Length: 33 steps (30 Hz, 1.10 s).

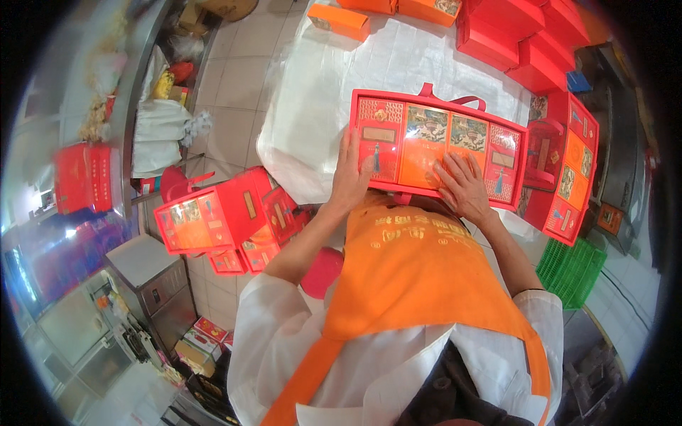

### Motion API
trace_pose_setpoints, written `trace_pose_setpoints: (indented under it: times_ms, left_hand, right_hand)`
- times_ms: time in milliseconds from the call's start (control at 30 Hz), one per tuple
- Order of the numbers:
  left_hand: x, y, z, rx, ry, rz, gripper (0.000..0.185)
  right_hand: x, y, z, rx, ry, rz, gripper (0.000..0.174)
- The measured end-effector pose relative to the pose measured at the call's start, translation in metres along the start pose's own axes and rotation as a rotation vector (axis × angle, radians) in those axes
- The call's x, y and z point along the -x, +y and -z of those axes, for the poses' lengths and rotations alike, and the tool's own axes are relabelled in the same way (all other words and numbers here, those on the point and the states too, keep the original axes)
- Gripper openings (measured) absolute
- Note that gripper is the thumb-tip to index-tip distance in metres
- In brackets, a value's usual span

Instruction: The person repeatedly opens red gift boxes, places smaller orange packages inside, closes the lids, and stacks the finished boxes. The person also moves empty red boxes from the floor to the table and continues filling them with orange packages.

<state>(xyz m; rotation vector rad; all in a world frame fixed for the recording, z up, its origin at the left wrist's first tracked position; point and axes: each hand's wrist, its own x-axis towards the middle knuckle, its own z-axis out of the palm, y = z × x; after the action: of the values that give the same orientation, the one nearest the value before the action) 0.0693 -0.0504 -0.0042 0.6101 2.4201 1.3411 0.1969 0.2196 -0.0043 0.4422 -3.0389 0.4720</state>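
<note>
A red gift box (445,189) with a clear front lies before me at the near edge of the white-covered table (314,133). Two orange inner boxes (426,152) show at its centre, with a red, tasselled inner box (381,114) at each end. A red strap handle (471,100) stands out from its far side. My left hand (349,173) holds the box's left end, fingers along the edge and thumb over the front. Flat on the clear front, right of the middle, rests my right hand (463,183) with its fingers spread.
More filled gift boxes stand at the table's right (573,170) and lower left (197,218). Plain red boxes (511,37) are stacked at the far right, near orange cartons (341,22). A green plastic crate (570,274) sits low on the right; a steel cabinet (152,282) stands left.
</note>
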Motion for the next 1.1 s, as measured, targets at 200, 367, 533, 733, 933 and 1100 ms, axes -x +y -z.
trace_pose_setpoints:
  times_ms: [200, 367, 533, 733, 933, 1100]
  left_hand:
    - [0.008, 0.003, -0.017, -0.124, 0.022, 0.045, 0.059]
    - [0.007, 0.002, -0.014, -0.606, 0.191, -0.115, 0.057]
    - [0.002, -0.012, 0.002, -0.525, 0.145, -0.244, 0.058]
    - [0.019, -0.011, -0.012, -0.445, 0.171, -0.165, 0.059]
    - [0.005, 0.02, -0.006, -0.768, 0.2, -0.255, 0.063]
    - [-0.04, 0.026, -0.005, -0.682, -0.063, -0.441, 0.058]
  right_hand:
    - [0.002, 0.0, -0.002, -0.015, 0.007, -0.007, 0.057]
    - [0.001, 0.001, -0.001, -0.013, 0.023, -0.003, 0.057]
    - [0.0, 0.0, 0.001, -0.009, 0.01, 0.006, 0.054]
    - [0.002, 0.002, 0.001, -0.047, 0.056, 0.014, 0.051]
    - [0.004, 0.002, 0.0, -0.09, 0.062, 0.004, 0.052]
    - [0.017, 0.022, -0.002, -0.028, 0.074, -0.095, 0.05]
